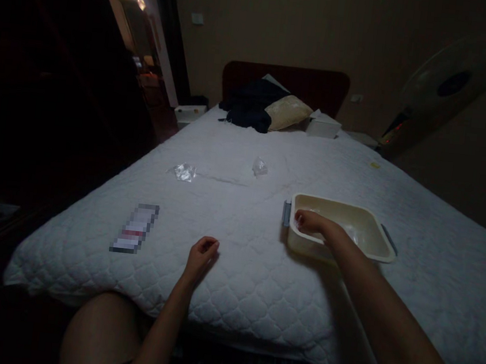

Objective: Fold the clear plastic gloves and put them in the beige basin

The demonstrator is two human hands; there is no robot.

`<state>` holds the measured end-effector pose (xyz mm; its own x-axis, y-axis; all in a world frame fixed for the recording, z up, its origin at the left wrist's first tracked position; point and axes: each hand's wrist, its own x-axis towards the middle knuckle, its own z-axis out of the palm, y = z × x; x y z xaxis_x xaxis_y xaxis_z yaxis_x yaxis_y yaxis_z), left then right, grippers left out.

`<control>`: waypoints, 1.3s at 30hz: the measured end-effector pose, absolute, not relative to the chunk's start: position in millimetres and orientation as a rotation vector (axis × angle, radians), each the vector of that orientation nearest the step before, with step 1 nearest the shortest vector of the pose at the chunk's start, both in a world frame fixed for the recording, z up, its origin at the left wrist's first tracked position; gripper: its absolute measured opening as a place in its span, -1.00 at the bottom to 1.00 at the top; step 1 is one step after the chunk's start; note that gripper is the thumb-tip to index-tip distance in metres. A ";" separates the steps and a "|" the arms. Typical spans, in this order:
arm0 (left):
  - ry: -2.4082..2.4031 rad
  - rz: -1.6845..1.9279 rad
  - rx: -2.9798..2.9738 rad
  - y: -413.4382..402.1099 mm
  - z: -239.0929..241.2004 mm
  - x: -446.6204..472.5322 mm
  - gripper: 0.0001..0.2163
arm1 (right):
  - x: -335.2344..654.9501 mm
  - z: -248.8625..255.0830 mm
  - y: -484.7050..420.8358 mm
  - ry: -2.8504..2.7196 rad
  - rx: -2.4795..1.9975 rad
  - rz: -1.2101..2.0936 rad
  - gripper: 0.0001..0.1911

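My right hand (314,223) reaches over the near rim of a cream plastic tub (380,255) on the bed, fingers curled together just inside its left corner; what they hold, if anything, is hidden. Something pale and glossy lies inside the tub. My left hand (201,254) rests on the white quilted mattress (231,215) near its front edge, fingers curled loosely inward with nothing visible in them. A blurred flat rectangular object (134,228) lies on the mattress to the left of that hand.
Two crumpled clear plastic wrappers (184,171) (260,166) lie mid-bed. Dark clothes (247,108), a tan pillow (287,112) and a white box (323,125) sit by the headboard. A standing fan (439,92) is at the right, an open doorway (136,37) at the left.
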<state>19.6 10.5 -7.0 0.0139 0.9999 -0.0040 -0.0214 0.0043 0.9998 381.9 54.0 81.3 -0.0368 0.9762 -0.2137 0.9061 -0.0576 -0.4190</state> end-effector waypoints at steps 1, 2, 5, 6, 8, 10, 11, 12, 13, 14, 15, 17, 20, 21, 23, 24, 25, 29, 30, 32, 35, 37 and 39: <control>1.191 1.207 1.202 10.6 -7.0 19.6 -0.72 | 384.4 84.1 53.5 -2.042 -2.091 0.709 -0.70; 1.192 1.205 1.206 10.6 -6.8 19.6 -0.72 | 387.1 88.2 52.6 -2.037 -2.111 0.724 -0.67; 1.195 1.209 1.209 9.9 -5.0 20.0 -0.73 | 392.7 107.3 47.0 -2.043 -2.077 0.726 -0.65; 1.200 1.213 1.209 9.5 -4.4 20.2 -0.72 | 392.3 115.4 44.4 -2.054 -2.044 0.709 -0.67; 1.198 1.217 1.208 9.0 -3.8 20.6 -0.71 | 385.6 131.8 38.4 -2.096 -1.963 0.629 -0.73; 1.190 1.221 1.197 8.9 -5.0 21.1 -0.71 | 369.1 144.8 32.0 -2.135 -1.872 0.478 -0.82; 1.189 1.227 1.183 9.2 -6.3 21.3 -0.71 | 357.0 148.6 28.7 -2.163 -1.785 0.384 -0.85; 1.187 1.233 1.170 9.6 -7.9 21.5 -0.71 | 342.7 149.7 25.5 -2.168 -1.701 0.290 -0.85; 1.186 1.239 1.161 10.3 -9.6 21.7 -0.72 | 326.6 147.7 22.3 -2.145 -1.633 0.209 -0.82; 1.184 1.245 1.155 11.0 -11.3 21.8 -0.72 | 309.3 142.4 19.2 -2.117 -1.571 0.154 -0.79; 1.181 1.250 1.157 11.7 -12.8 21.8 -0.74 | 291.6 133.6 16.4 -2.138 -1.501 0.139 -0.76; 1.176 1.253 1.180 13.0 -14.8 21.7 -0.76 | 257.5 106.7 11.4 -2.233 -1.408 0.101 -0.72; 1.181 1.244 1.232 13.6 -15.3 22.3 -0.77 | 217.6 53.0 5.0 -2.290 -1.480 0.050 -0.59; 1.186 1.239 1.253 13.4 -14.9 22.8 -0.78 | 208.3 35.6 2.9 -2.246 -1.564 0.038 -0.54; 1.196 1.225 1.305 12.1 -13.9 24.6 -0.79 | 195.2 7.5 -0.8 -2.152 -1.703 0.024 -0.53; 1.202 1.218 1.342 11.0 -13.2 25.7 -0.79 | 191.3 -2.2 -2.3 -2.113 -1.739 0.008 -0.53; 1.208 1.212 1.386 9.5 -12.3 26.8 -0.80 | 188.7 -8.7 -3.3 -2.077 -1.765 -0.006 -0.53; 1.286 1.221 1.709 1.6 -7.3 28.4 -0.84 | 187.9 -15.1 -3.1 -2.057 -1.778 -0.003 -0.53; 1.316 1.225 1.802 -0.5 -5.9 27.7 -0.85 | 188.9 -14.9 -2.4 -2.067 -1.774 -0.002 -0.53; 1.391 1.224 1.963 -3.8 -3.8 24.7 -0.86 | 190.6 -15.1 -1.4 -2.073 -1.771 -0.021 -0.53; 1.541 1.163 2.210 -3.0 -2.0 16.3 -0.89 | 191.7 -15.4 -1.1 -2.078 -1.767 -0.060 -0.54; 1.629 1.076 2.372 2.9 -1.1 8.8 -0.90 | 191.3 -13.0 0.0 -2.080 -1.760 -0.089 -0.55; 1.734 1.008 2.463 13.1 -0.1 0.7 -0.92 | 190.3 -7.9 3.4 -2.089 -1.752 -0.113 -0.58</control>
